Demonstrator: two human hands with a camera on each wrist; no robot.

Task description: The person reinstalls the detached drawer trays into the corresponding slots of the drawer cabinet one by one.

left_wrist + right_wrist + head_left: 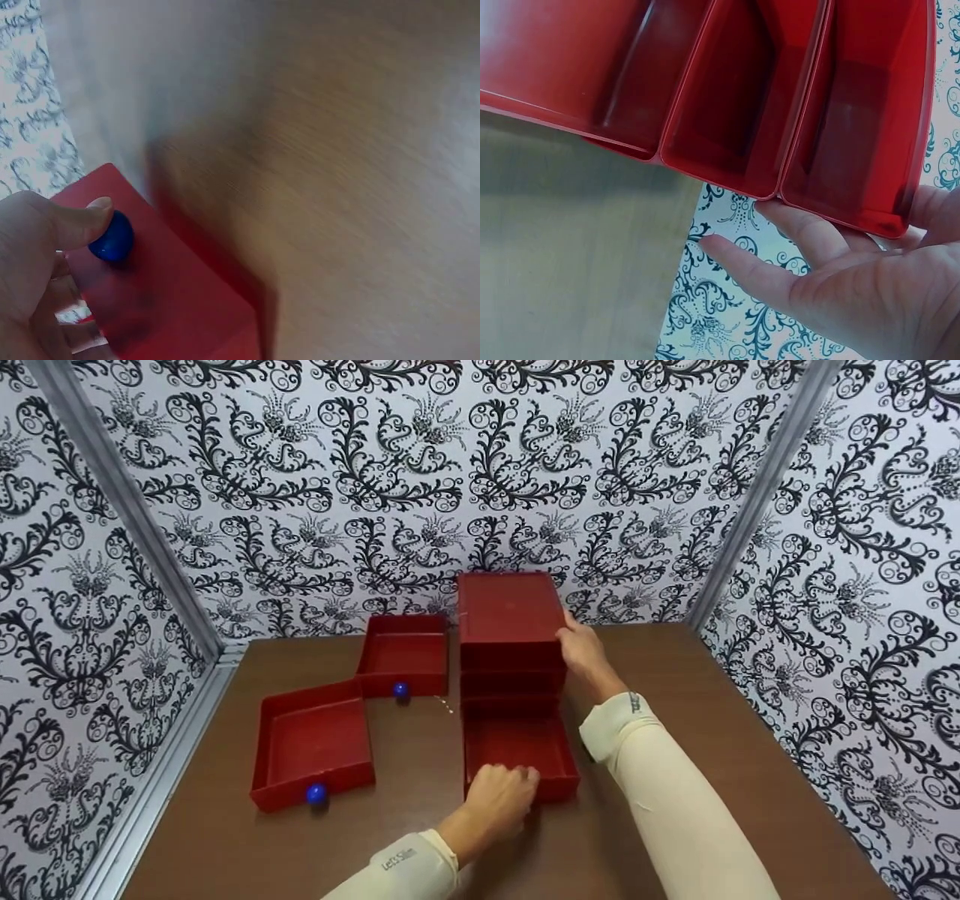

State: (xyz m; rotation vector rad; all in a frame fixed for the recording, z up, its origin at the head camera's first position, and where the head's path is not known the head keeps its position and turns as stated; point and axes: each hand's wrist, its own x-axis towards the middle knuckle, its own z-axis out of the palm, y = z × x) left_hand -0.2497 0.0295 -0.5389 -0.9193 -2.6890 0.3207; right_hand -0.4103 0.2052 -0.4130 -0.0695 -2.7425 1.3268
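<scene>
A red drawer cabinet (510, 607) stands at the back of the brown table. Its two upper slots (731, 90) have no drawer in them. From the lowest slot a red drawer (517, 739) sticks out toward me. My left hand (499, 799) grips that drawer at its front, the thumb against the blue knob (114, 238) and the other fingers bent over the rim. The right hand (585, 652) rests against the cabinet's right side near the top; its fingers are extended, and the thumb lies at the top edge.
Two loose red drawers lie left of the cabinet: one nearer (315, 742), one farther back (409, 652). Each has a blue knob on its front. White walls with black scroll patterns and grey metal posts (127, 502) bound the table at the back and sides.
</scene>
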